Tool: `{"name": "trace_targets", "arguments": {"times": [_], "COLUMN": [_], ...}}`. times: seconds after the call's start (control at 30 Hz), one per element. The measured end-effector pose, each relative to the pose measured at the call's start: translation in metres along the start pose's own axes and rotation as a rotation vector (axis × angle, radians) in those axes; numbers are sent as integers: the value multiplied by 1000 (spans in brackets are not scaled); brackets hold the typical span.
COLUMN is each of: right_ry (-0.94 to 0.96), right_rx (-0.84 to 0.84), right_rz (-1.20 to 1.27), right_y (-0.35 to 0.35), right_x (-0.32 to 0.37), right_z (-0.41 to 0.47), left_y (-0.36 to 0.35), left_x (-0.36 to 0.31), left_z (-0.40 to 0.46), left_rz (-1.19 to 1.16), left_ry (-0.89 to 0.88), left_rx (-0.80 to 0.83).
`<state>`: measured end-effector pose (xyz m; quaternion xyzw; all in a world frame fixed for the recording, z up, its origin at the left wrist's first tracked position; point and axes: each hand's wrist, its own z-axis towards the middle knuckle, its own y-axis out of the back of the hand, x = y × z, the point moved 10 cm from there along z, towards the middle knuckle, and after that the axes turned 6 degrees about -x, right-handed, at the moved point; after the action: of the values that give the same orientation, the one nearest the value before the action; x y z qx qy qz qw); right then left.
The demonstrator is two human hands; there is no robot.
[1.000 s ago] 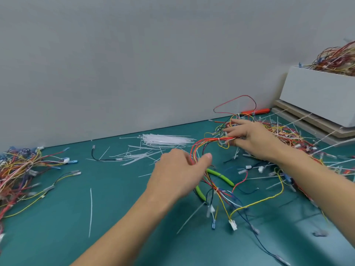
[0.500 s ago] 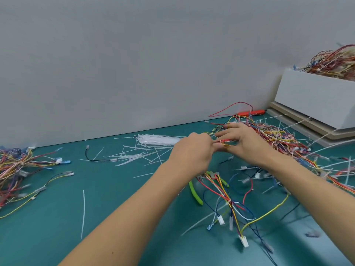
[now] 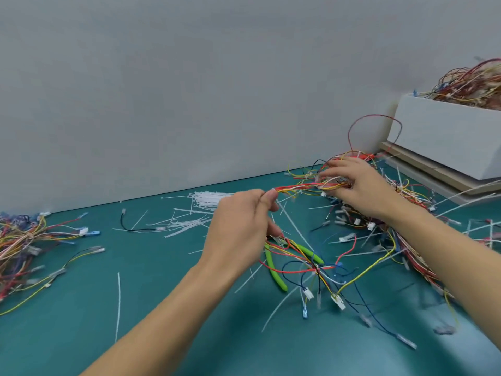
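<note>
currently the left hand (image 3: 241, 226) pinches one end of the wire bundle (image 3: 298, 186) between thumb and forefinger. the right hand (image 3: 355, 188) grips the other end, fingers curled round it. the bundle spans the gap between the hands, above the surface (image 3: 135, 308), with its tails hanging over the green-handled cutters (image 3: 275, 270). recommended: even tension, strands parallel, and tails freed from the wire heap (image 3: 414, 196) before a cable tie (image 3: 206, 198) is fitted.

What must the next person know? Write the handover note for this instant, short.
Left hand: pinches the wire bundle at its left end.
Right hand: grips its other end, over the wire heap.
Bundle hangs stretched between both, above the mat; tails dangle over the green cutters.
Done: wires gathered, pulled straight.
Left: probably binding it with one of the cable ties beyond the left hand.
</note>
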<state>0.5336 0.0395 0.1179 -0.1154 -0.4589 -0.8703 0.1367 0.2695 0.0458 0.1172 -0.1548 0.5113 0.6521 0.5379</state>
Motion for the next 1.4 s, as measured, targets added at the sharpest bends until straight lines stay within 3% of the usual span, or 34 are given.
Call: {"name": "trace_targets", "arguments": {"times": [0.1,0.33,0.5,0.67,0.8,0.93,1.03,1.1,1.2,1.3,1.4], "right_ry": [3,-76,-25,79,69,12,0,-28,-91,-145,-168], "right_rx": [-21,82,126,-26,55,176,239,269,262,272,197], "right_rz": [0,-217,-142,-198,-263,-328,-412,-425,-399,-365,-378], "right_y": [4,-1,6,18,2,-19,-31,-37,-42,-48,-45], "right_x": [-5,-20,7,46,51,44,41,36,28,22,22], "right_z": [-1,-3,-12,-33,-46,-55,-58,-58,-57,-56,-53], "left_y": [9,10,-5,-13,-34,-54,-60,-65,-64,-47,-35], "left_x": [13,18,40,37,41,47,42,37,26,17,10], "left_z": [-6,-25,-27,-15,4,18,26,26,27,29,26], "left_rz": [-96,-58,88,-125,-118,49,355,439,343,86,-119], "left_ry": [82,67,118,268,428,488,331,238,152,171,171], "left_rx": [-43,-66,148,160,261,438,541,569,477,331,296]}}
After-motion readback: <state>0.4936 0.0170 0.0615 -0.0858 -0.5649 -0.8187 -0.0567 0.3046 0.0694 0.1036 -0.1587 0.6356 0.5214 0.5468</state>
